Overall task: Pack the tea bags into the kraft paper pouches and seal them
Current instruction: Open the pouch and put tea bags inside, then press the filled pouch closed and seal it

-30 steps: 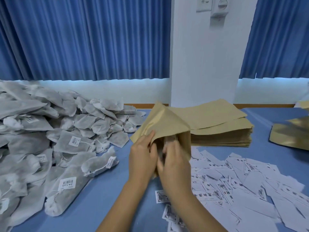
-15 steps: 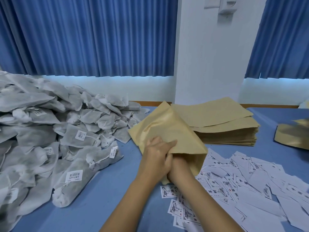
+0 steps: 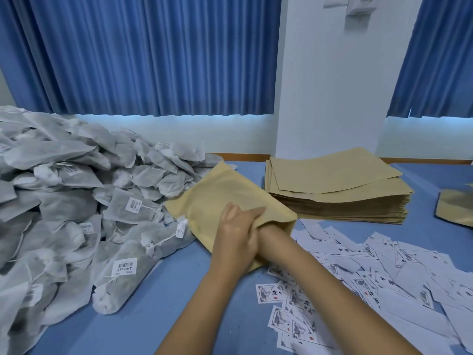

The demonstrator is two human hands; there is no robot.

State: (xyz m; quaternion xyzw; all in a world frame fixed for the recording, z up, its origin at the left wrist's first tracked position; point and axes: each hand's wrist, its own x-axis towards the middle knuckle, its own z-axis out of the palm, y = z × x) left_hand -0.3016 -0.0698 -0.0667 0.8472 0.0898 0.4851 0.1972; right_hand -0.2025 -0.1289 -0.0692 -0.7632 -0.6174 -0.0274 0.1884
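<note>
A kraft paper pouch (image 3: 225, 190) lies tilted on the blue table (image 3: 184, 298), its open mouth facing me. My left hand (image 3: 238, 231) grips the upper edge of that mouth. My right hand is pushed inside the pouch and hidden; only its wrist (image 3: 273, 234) shows at the opening. What it holds inside is hidden. A big heap of grey mesh tea bags (image 3: 76, 201) with barcode tags fills the left side, touching the pouch's far corner.
A thick stack of flat kraft pouches (image 3: 337, 193) lies behind to the right. Several printed white labels (image 3: 384, 278) are scattered over the table's right half. Another kraft pouch (image 3: 455, 208) lies at the right edge. Blue curtains and a white pillar stand behind.
The pouch came down from a raised, upright hold to lie low toward the tea bags. My right hand went from its mouth to deep inside, up to the wrist.
</note>
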